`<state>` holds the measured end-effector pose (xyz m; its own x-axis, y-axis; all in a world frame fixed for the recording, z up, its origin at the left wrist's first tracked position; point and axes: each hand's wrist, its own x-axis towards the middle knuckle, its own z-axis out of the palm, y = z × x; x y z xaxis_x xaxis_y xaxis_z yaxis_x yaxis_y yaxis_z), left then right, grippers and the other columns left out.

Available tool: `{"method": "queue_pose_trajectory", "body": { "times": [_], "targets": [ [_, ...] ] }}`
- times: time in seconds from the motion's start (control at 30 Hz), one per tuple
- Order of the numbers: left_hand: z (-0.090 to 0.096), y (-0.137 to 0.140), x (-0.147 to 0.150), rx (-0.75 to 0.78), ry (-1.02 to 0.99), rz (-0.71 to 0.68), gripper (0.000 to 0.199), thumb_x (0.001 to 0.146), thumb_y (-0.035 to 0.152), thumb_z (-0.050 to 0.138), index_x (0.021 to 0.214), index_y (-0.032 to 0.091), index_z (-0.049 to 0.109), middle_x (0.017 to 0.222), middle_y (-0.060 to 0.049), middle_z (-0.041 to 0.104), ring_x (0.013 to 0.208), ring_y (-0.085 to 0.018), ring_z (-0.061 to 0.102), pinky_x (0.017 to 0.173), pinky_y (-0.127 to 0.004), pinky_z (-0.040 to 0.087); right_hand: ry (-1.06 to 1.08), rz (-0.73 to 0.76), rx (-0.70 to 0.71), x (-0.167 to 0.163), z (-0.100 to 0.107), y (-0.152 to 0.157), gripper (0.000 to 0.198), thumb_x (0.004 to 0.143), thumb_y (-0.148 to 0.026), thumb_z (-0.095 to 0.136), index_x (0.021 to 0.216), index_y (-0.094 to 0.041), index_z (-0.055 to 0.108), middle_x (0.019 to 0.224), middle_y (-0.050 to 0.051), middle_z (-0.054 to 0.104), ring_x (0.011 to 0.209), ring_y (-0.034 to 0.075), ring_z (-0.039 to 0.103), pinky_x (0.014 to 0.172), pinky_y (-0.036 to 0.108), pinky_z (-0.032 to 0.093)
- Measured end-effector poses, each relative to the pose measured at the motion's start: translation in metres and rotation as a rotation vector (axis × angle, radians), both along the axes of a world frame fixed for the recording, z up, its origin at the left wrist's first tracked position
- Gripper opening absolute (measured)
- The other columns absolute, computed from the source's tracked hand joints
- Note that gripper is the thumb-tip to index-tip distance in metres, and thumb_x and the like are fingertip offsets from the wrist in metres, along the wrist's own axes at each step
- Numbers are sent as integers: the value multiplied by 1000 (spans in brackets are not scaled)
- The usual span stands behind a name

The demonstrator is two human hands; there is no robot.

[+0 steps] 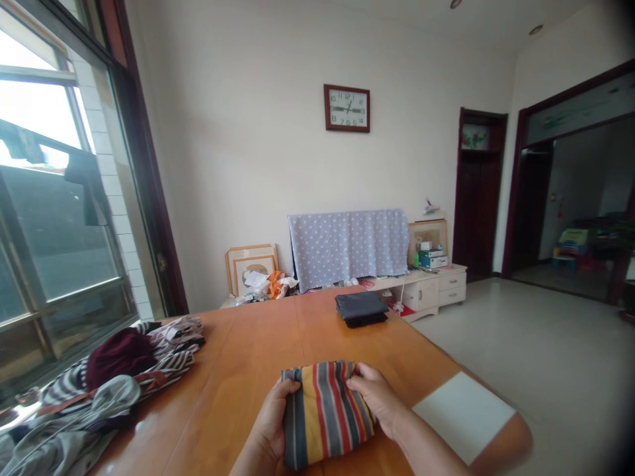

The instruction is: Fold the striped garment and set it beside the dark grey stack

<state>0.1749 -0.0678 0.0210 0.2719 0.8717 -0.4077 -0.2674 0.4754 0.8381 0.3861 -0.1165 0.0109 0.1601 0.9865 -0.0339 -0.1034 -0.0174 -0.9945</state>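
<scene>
A folded striped cloth garment (pixel 327 413), in grey, yellow, red and black, is held just in front of me at the near part of the wooden table. My left hand (pixel 275 413) grips its left edge, the thumb lying over the top corner. On the opposite side my right hand (pixel 374 393) pinches the upper right edge between thumb and fingers. The fingers beneath the cloth are hidden. Its exact kind of garment does not show. Farther back on the table lies a stack of folded dark clothes (pixel 361 309).
Loose clothes (pixel 124 363), striped, maroon and grey, are heaped along the left side of the wooden table (pixel 238 350). A white sheet (pixel 464 416) lies near its right corner. Beyond stands a low white cabinet (pixel 426 294), beside a large item under a dotted cloth (pixel 350 244).
</scene>
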Motion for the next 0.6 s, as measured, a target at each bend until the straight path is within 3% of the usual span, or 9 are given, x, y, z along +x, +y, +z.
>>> {"method": "queue_pose_trajectory", "body": {
  "times": [0.27,0.6],
  "targets": [
    [-21,55,95,14,-34,-40,20,67,28,65,85,22,59,73,-5,72,66,-25,70,69,-39,56,-83,-176,-25,91,-10,37,37,64,-27,52,98,-19,64,95,4,75,89,22,69,74,27,51],
    [-42,116,200,87,-103,12,27,69,20,65,93,24,52,71,-1,67,69,-20,69,68,-32,55,-27,-330,-79,202,-27,95,51,61,-25,58,112,-21,61,94,5,75,87,25,71,70,31,53]
  ]
}}
